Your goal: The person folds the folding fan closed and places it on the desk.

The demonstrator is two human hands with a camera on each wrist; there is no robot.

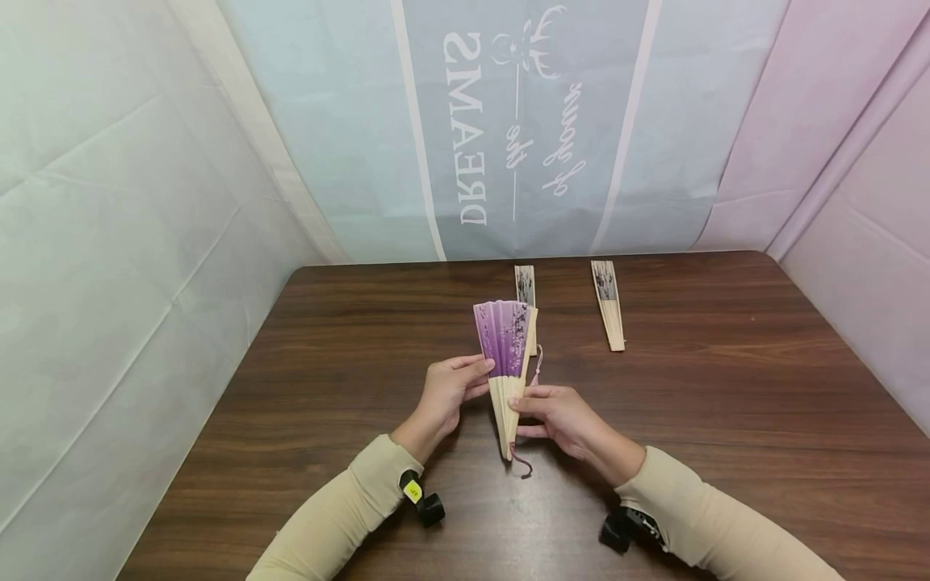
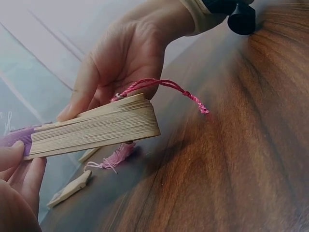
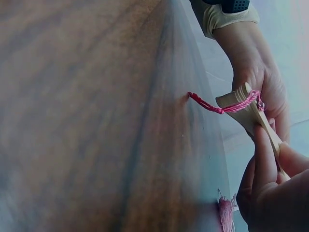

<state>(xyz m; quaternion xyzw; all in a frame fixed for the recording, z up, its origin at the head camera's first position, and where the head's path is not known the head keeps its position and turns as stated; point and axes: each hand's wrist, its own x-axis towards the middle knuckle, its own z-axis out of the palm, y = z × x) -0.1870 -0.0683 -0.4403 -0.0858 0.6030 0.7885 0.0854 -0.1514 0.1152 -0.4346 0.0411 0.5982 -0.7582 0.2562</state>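
Note:
A purple folding fan (image 1: 503, 343) with pale wooden ribs and a floral print is held partly spread above the table. My left hand (image 1: 452, 389) pinches its left side near where the purple leaf meets the ribs, thumb on the front. On the right side, my right hand (image 1: 558, 415) grips the ribs between thumb and fingers. From the pivot end hangs a pink cord (image 2: 169, 83), and in the left wrist view a pink tassel (image 2: 118, 157) shows below the ribs. Behind the purple fan, partly hidden by it, lies a folded fan (image 1: 525, 278) with a grey patterned leaf.
Another folded fan (image 1: 609, 307) with a dark print lies farther right, near the back of the brown wooden table (image 1: 726, 363). A fabric backdrop (image 1: 363, 121) with printed lettering rises at the table's far edge, and pale cloth walls (image 1: 109, 242) stand at the sides.

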